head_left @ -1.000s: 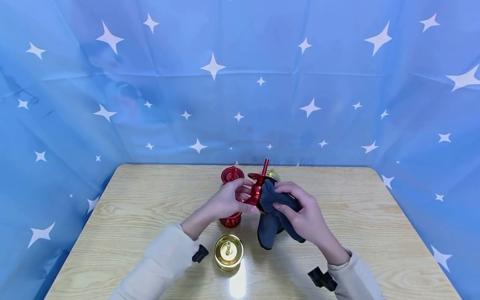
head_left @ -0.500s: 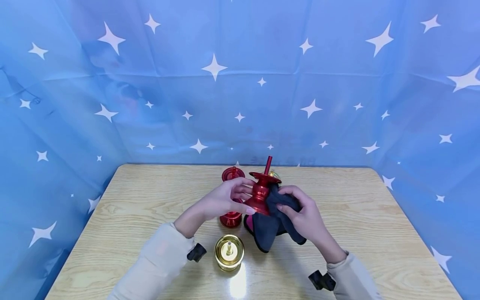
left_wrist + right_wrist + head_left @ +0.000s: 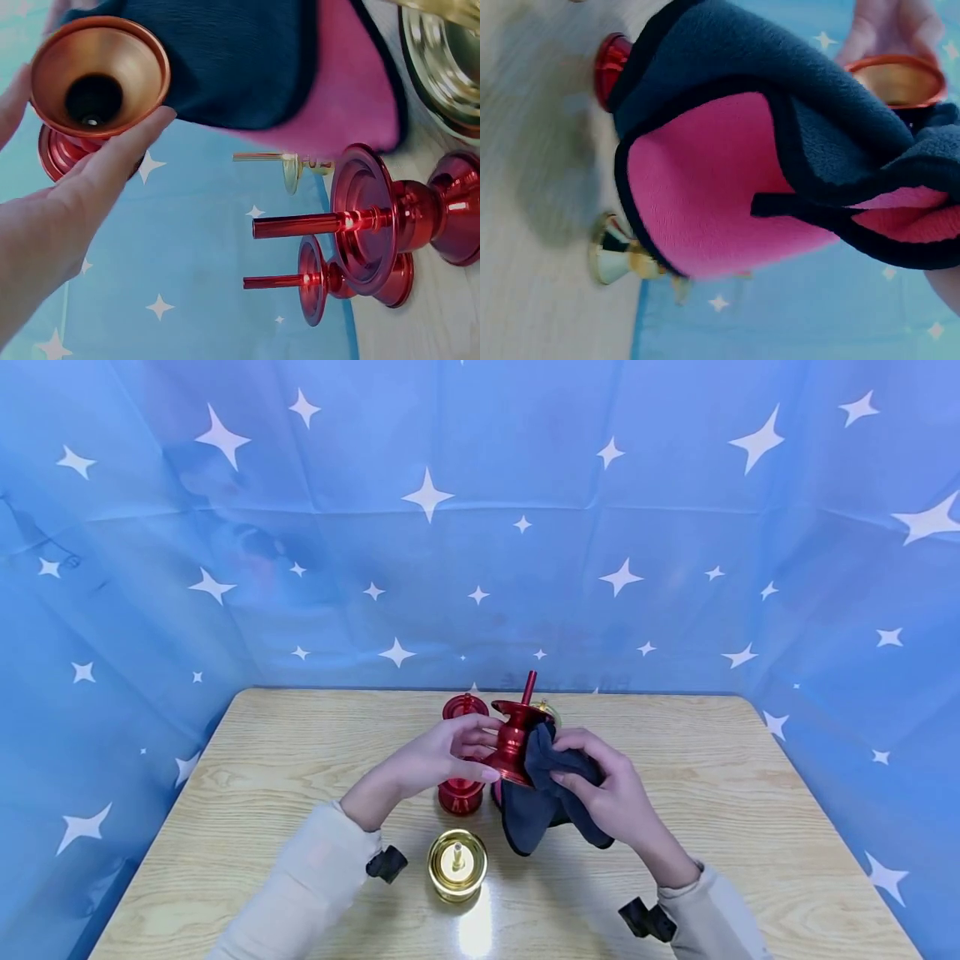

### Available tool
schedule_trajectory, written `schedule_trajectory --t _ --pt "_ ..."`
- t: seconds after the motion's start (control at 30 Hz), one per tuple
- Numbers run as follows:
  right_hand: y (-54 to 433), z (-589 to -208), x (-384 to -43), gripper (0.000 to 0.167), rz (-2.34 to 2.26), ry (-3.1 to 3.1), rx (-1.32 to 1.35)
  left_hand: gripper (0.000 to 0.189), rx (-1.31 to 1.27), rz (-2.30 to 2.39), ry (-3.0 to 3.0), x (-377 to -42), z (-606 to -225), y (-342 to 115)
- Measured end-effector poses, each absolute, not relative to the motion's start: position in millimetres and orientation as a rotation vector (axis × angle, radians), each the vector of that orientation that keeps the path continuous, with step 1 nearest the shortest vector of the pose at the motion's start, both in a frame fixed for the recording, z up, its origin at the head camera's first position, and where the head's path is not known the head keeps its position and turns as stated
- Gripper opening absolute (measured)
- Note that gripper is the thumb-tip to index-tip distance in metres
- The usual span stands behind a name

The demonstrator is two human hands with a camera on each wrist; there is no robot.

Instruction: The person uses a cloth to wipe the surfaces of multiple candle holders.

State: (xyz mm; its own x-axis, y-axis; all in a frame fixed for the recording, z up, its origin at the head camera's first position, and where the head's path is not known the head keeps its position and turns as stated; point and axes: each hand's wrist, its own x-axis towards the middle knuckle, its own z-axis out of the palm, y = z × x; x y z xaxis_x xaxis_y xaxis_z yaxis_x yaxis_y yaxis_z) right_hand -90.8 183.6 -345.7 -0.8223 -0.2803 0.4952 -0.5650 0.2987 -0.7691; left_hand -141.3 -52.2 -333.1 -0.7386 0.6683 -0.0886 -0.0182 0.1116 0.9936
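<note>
My left hand (image 3: 442, 758) holds a shiny red candlestick (image 3: 512, 743) by its flared base, up off the table and tilted slightly. Its hollow base (image 3: 142, 64) faces the camera in the left wrist view. Between thumb and fingers, my right hand (image 3: 611, 789) pinches a dark blue cloth (image 3: 551, 793) with black edging. The cloth lies against the right side of the candlestick and covers part of it. Its pink underside (image 3: 697, 180) fills much of the right wrist view, where most of my right hand is out of sight.
Two other red candlesticks stand behind my left hand, one farther back (image 3: 459, 703) and one nearer (image 3: 461, 797). A gold candlestick (image 3: 457, 866) stands at the front. Another gold one (image 3: 553, 712) is partly hidden behind the held candlestick. A blue star-printed curtain (image 3: 480, 552) hangs behind the wooden table (image 3: 300, 735).
The cloth has shifted over the candlestick's right side, after showing more behind it half a second ago. The candlestick has tipped a little leftward, and my left hand has drifted slightly left.
</note>
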Motion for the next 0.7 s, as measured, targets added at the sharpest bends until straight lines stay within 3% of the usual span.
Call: schedule_trajectory --t 0.3,0.7 --pt "186 -358 -95 0.03 1.53 -2.368 0.625 0.064 0.675 1.679 1.758 -142 -328 -54" --pt "177 -352 -92 0.031 1.43 -2.362 0.686 0.07 0.577 1.465 2.238 -136 -333 -40"
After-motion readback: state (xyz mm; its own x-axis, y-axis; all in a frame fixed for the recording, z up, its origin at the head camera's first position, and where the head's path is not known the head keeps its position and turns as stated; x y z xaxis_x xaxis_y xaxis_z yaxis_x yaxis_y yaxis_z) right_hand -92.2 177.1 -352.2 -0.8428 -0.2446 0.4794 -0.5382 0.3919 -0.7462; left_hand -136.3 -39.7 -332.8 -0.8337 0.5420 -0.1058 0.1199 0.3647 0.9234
